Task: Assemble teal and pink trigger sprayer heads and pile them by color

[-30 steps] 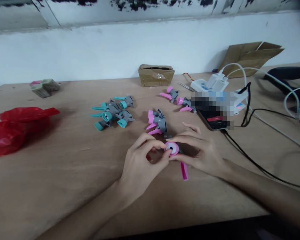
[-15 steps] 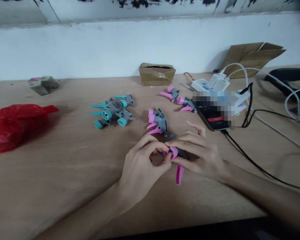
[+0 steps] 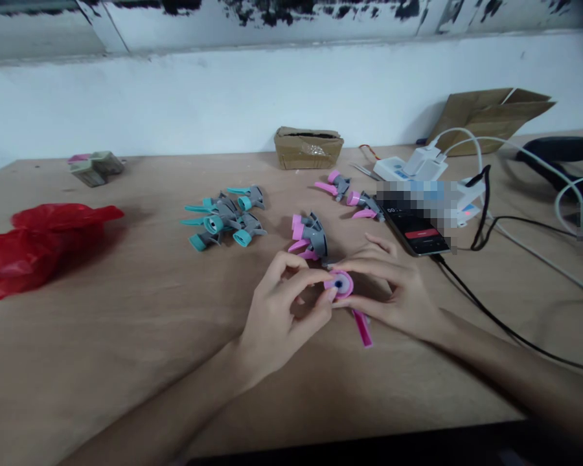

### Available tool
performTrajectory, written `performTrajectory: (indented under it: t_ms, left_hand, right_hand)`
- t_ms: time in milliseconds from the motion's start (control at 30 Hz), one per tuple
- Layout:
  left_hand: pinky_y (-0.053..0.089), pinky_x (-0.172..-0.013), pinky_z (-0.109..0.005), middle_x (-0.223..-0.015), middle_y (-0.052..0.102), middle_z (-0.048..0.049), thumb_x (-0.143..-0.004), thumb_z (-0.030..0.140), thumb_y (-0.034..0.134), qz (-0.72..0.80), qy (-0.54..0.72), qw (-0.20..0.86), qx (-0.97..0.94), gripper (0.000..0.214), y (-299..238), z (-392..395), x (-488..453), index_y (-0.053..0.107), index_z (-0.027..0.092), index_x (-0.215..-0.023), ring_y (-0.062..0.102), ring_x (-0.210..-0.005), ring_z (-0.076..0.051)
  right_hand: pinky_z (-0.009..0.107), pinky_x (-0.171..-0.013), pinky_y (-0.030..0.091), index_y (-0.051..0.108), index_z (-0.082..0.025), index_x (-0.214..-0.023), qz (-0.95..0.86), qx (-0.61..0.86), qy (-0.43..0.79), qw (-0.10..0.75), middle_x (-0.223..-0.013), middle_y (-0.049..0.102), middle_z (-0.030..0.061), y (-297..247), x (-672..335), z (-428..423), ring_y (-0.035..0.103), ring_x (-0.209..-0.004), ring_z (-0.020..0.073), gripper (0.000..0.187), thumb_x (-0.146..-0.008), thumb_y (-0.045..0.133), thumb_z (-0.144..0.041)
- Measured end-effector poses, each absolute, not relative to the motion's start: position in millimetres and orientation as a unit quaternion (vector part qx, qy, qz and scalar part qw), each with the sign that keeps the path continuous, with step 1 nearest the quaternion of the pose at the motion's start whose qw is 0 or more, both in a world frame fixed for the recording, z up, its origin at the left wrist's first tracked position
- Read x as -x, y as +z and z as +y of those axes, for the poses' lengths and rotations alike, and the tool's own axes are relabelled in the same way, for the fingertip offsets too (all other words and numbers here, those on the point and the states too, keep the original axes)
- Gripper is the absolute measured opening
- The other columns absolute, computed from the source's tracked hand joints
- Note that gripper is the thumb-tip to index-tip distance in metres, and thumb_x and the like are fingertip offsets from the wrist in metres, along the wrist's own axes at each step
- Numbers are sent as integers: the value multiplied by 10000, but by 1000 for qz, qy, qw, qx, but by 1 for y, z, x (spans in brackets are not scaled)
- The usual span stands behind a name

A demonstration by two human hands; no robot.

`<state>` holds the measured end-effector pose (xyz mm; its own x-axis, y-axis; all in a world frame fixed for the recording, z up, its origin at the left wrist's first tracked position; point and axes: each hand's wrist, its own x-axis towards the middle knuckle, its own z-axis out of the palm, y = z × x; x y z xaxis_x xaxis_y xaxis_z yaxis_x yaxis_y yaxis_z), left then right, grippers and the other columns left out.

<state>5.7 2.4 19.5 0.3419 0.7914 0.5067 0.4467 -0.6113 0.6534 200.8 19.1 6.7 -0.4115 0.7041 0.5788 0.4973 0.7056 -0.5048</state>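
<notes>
Both hands meet at a pink-and-grey trigger spray head, whose round pink collar faces me with a dark hole in its middle. My left hand is closed, its thumb and forefinger pinching the collar's left edge. From the other side my right hand grips the spray head, hiding most of its grey body. The pink trigger sticks out below the fingers. Just beyond the hands lie more pink spray heads, and further off a pair of pink ones. Several teal spray heads are heaped to the left.
A red plastic bag lies at the left. Against the wall stand a small cardboard box and a larger carton. A phone, a power strip with chargers, and cables occupy the right side.
The held spray head has turned so its collar opening now faces me, and its trigger has swung slightly right. Both hands remain on it. The whole view has shifted a little.
</notes>
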Motion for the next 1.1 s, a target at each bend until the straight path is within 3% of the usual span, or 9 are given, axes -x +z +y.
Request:
performTrajectory:
  t_ms: [333,433,633,900,1100]
  left_hand:
    - [475,-589,-221,-834,574,-1,-810,193,603,414,319,269,-809,108,25,14,-1,693,236,-852,565,-684,-103]
    - [465,-569,-221,-823,605,15,-752,237,671,426,274,290,-812,91,29,21,7,719,268,-823,575,-644,-99]
    - [460,-579,-241,-781,629,11,-650,170,731,467,275,308,-782,77,24,18,1,706,225,-698,591,-657,-124]
    - [453,-638,-235,-775,551,0,-778,120,626,414,357,291,-785,101,15,13,-7,657,169,-695,549,-713,-111]
    - [457,-620,-214,-862,560,-18,-852,165,563,375,398,238,-803,136,11,15,0,677,195,-922,550,-728,-99]
  right_hand:
    - [446,-1010,285,625,-239,-921,-841,365,114,383,-776,680,-25,4,-194,15,629,-757,145,274,-713,707,-398]
    - [459,-1029,259,634,-251,-915,-852,360,90,369,-775,687,-37,4,-192,14,633,-747,143,274,-707,709,-414]
    - [477,-1053,222,621,-241,-905,-875,341,51,340,-787,695,-31,4,-191,12,627,-761,143,175,-772,651,-352]
    - [456,-1003,302,630,-227,-931,-845,364,87,381,-799,695,-10,-2,-191,16,635,-781,153,235,-750,678,-369]
    - [468,-1001,307,610,-251,-1039,-840,385,118,363,-906,693,4,-4,-199,23,632,-869,172,334,-743,682,-387]
